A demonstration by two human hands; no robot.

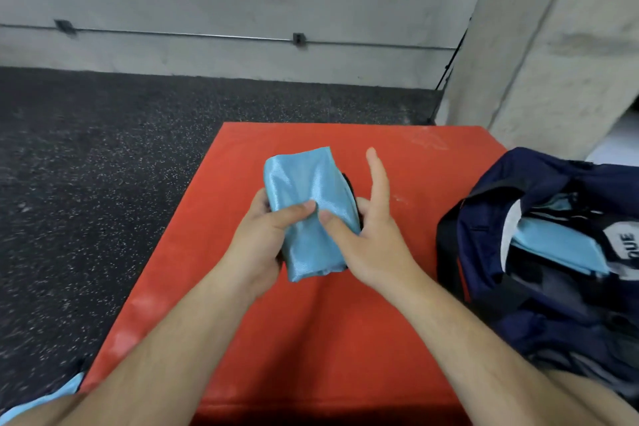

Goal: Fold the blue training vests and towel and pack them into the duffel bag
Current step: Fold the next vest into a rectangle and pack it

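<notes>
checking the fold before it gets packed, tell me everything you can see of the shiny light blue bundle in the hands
The shiny light blue folded vest is a compact, elongated bundle of satin-like fabric with soft creases. It is held above the red padded mat, tilted slightly. The left hand grips its left side, thumb pressed on top; the right hand holds its right side, thumb on the fabric, index finger raised. A dark edge shows along its right side; what that is cannot be told.

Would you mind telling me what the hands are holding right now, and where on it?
Both hands grip a folded blue vest: left hand on its left edge, right hand on its right edge.
</notes>
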